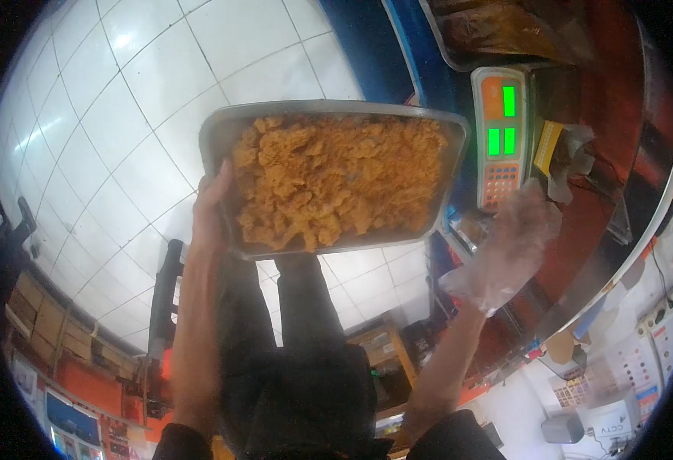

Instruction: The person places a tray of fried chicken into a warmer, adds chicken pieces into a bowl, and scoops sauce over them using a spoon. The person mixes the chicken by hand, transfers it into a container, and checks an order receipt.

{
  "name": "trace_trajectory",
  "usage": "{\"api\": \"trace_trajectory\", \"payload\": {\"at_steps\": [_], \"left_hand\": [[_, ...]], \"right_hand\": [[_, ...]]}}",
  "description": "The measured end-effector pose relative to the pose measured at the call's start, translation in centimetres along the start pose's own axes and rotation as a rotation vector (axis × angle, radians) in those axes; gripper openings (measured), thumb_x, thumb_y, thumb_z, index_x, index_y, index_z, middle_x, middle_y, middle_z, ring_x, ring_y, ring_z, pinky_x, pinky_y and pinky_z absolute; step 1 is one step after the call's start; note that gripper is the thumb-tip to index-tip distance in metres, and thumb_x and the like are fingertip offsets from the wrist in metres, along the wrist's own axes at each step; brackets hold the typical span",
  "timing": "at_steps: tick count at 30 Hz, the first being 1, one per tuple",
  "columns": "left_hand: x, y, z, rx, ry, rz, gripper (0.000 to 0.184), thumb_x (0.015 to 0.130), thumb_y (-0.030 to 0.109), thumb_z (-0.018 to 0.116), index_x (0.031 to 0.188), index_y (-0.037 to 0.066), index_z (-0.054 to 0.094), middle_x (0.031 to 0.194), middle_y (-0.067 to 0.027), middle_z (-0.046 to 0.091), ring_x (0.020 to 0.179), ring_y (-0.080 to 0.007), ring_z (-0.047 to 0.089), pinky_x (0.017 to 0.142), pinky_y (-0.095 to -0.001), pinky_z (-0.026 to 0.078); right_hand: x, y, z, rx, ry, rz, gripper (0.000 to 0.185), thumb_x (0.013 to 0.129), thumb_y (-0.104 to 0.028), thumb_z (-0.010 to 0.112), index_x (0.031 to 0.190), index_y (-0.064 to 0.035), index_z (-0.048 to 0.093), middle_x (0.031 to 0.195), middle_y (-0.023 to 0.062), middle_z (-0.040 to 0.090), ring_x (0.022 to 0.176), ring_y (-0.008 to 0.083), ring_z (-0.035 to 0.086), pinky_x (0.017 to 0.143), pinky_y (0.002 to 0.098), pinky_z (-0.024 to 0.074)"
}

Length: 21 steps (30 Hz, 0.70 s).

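My left hand (214,205) grips the left rim of a metal tray (218,123), thumb over the edge and the other fingers hidden beneath it. Heaped inside are golden-brown pieces of fried chicken (340,180). The tray is held in the air above the floor, in front of my body. My right hand (519,234) wears a clear plastic glove and hovers by the lower end of a digital scale (497,184) with lit green displays. Its fingers are blurred, so their grip is unclear. Just above them lies a clear plastic wrapper with a yellow label (549,147).
The scale stands on a reddish-brown counter (574,249) along the right, with a blue side (375,54). Another tray holding brown packaging (497,34) is at the top right. White floor tiles (137,84) spread left. A box marked CCTV (612,420) sits at the lower right.
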State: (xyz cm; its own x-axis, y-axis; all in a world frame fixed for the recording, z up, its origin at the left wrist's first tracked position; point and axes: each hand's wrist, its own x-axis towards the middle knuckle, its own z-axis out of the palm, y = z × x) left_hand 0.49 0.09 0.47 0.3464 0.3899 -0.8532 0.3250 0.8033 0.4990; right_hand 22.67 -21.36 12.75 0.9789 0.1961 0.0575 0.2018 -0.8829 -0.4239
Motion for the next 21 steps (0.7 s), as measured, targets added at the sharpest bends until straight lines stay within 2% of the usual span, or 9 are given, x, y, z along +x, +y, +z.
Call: {"api": "trace_trajectory", "payload": {"at_steps": [2, 5, 7, 10, 11, 13, 16, 18, 21], "left_hand": [[0.8, -1.2, -0.8, -0.072, -0.003, -0.032, 0.077, 0.091, 0.055, 0.057, 0.135, -0.007, 0.046, 0.125, -0.0234, 0.057, 0.114, -0.033, 0.059, 0.097, -0.0458, 0.049], [-0.4, 0.7, 0.6, 0.001, -0.075, -0.03, 0.079, 0.091, 0.056, 0.057, 0.136, -0.007, 0.043, 0.127, -0.0229, 0.055, 0.117, -0.0329, 0.057, 0.1, -0.046, 0.047], [-1.0, 1.2, 1.1, 0.018, -0.056, -0.053, 0.08, 0.09, 0.056, 0.058, 0.137, -0.006, 0.041, 0.128, -0.0226, 0.054, 0.119, -0.033, 0.055, 0.101, -0.0459, 0.046], [-1.3, 1.7, 1.7, -0.014, -0.064, -0.076, 0.081, 0.089, 0.054, 0.062, 0.139, -0.004, 0.036, 0.131, -0.0227, 0.051, 0.121, -0.0343, 0.053, 0.103, -0.0468, 0.044], [-1.1, 1.4, 1.6, -0.018, -0.055, -0.044, 0.08, 0.089, 0.054, 0.063, 0.139, -0.004, 0.037, 0.131, -0.0227, 0.051, 0.121, -0.0341, 0.053, 0.103, -0.0471, 0.043], [-0.8, 0.7, 1.5, -0.025, -0.045, -0.012, 0.08, 0.088, 0.053, 0.063, 0.138, -0.004, 0.037, 0.13, -0.0227, 0.051, 0.121, -0.034, 0.053, 0.104, -0.0474, 0.043], [-0.7, 0.6, 1.4, 0.007, -0.007, -0.015, 0.078, 0.089, 0.052, 0.064, 0.138, -0.003, 0.038, 0.129, -0.0209, 0.052, 0.121, -0.0317, 0.053, 0.103, -0.0461, 0.044], [-1.5, 1.2, 1.7, -0.129, -0.104, -0.028, 0.053, 0.094, 0.036, 0.063, 0.129, -0.004, 0.054, 0.118, -0.012, 0.062, 0.106, -0.0197, 0.061, 0.093, -0.0356, 0.048], [-1.1, 0.5, 1.5, -0.153, -0.106, -0.032, 0.055, 0.093, 0.037, 0.064, 0.128, -0.004, 0.054, 0.117, -0.0126, 0.063, 0.106, -0.0204, 0.061, 0.091, -0.0356, 0.048]], "right_hand": [[-2.0, -0.3, 0.8, 0.144, -0.009, 0.067, 0.033, 0.093, -0.009, 0.064, 0.126, -0.0021, 0.061, 0.12, 0.016, 0.065, 0.11, 0.0228, 0.064, 0.097, 0.0354, 0.0509], [-4.4, -0.9, 2.6, 0.259, -0.261, 0.018, 0.027, 0.09, -0.007, 0.067, 0.117, -0.0018, 0.063, 0.118, 0.0139, 0.066, 0.108, 0.0215, 0.065, 0.092, 0.0362, 0.0532], [-5.7, -2.6, 3.5, 0.368, -0.548, -0.03, 0.026, 0.088, -0.006, 0.069, 0.113, -0.003, 0.063, 0.116, 0.0134, 0.067, 0.106, 0.023, 0.066, 0.089, 0.0371, 0.0544], [-6.7, -4.8, 5.0, 0.425, -0.641, -0.142, 0.029, 0.086, -0.007, 0.072, 0.114, -0.005, 0.062, 0.116, 0.014, 0.068, 0.104, 0.0258, 0.066, 0.089, 0.038, 0.0547], [-6.7, -5.4, 5.4, 0.425, -0.641, -0.141, 0.029, 0.086, -0.007, 0.072, 0.114, -0.005, 0.062, 0.116, 0.014, 0.068, 0.104, 0.0258, 0.066, 0.089, 0.038, 0.0547], [-6.4, -6.2, 6.0, 0.192, -0.6, -0.371, 0.033, 0.085, -0.011, 0.075, 0.115, -0.0068, 0.062, 0.115, 0.0142, 0.067, 0.105, 0.0286, 0.065, 0.091, 0.0399, 0.0541], [-6.7, -7.0, 7.3, 0.274, -0.534, -0.333, 0.042, 0.078, -0.017, 0.082, 0.116, -0.0077, 0.066, 0.109, 0.0158, 0.067, 0.101, 0.0311, 0.065, 0.089, 0.0429, 0.05], [-6.4, -8.6, 7.1, 0.288, -0.527, -0.388, 0.041, 0.078, -0.017, 0.082, 0.115, -0.0077, 0.067, 0.107, 0.015, 0.067, 0.1, 0.0307, 0.064, 0.089, 0.0417, 0.0501], [-6.5, -8.5, 7.8, 0.308, -0.512, -0.463, 0.04, 0.079, -0.013, 0.079, 0.115, -0.0086, 0.065, 0.107, 0.0143, 0.067, 0.1, 0.0301, 0.064, 0.086, 0.0408, 0.052]]}}
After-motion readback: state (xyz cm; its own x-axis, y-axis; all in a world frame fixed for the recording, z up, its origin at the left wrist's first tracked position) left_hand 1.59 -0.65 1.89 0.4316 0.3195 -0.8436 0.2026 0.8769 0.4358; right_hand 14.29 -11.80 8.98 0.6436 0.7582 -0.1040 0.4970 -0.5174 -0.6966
